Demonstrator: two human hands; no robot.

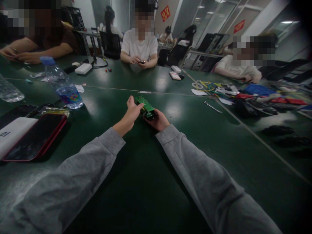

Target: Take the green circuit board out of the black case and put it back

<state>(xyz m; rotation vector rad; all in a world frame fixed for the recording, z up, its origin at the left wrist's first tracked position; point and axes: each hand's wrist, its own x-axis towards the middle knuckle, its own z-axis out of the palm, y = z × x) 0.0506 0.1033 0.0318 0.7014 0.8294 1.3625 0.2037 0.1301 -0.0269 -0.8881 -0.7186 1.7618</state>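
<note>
Between my two hands is a green circuit board (146, 104) with dark parts along its underside and near end. My left hand (131, 113) grips its left edge, the thumb lying against the board. From below and the right, my right hand (159, 120) holds the near end, its fingers partly hidden under the board. The board is tilted and held just over the dark green table (136, 182). Small details on it are too blurred to make out.
On the left stand a water bottle (64, 86) with a blue cap, a red-cased phone (36, 136) and a white power bank (17, 130). To the right lie a wrench (212, 107) and a heap of cables (207, 87). Other people sit around the table.
</note>
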